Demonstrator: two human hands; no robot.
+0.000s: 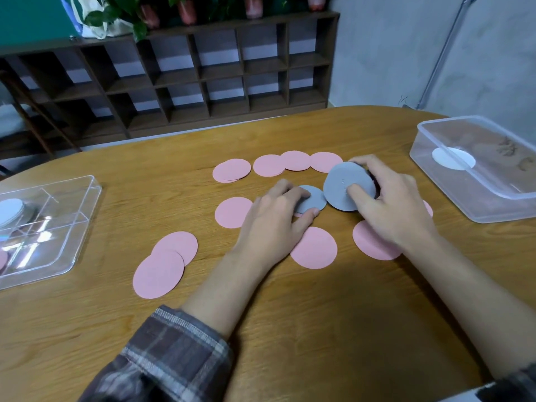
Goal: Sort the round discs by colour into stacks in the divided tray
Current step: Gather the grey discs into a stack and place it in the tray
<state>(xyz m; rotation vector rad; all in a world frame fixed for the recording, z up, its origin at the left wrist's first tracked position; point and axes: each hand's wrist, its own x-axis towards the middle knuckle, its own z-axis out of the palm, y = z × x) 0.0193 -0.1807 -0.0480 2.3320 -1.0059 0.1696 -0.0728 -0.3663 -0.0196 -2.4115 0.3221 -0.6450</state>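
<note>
Several pink discs lie scattered over the wooden table, some overlapping. My right hand grips a stack of grey discs, tilted up off the table at centre. My left hand pinches a single grey disc lying flat just left of that stack. The clear divided tray sits at the left edge; a white disc stack rests in its far compartment, and a pink disc shows at its near left corner.
A clear plastic tub stands at the right with a white disc inside. A dark wooden shelf unit lines the wall beyond the table's far edge.
</note>
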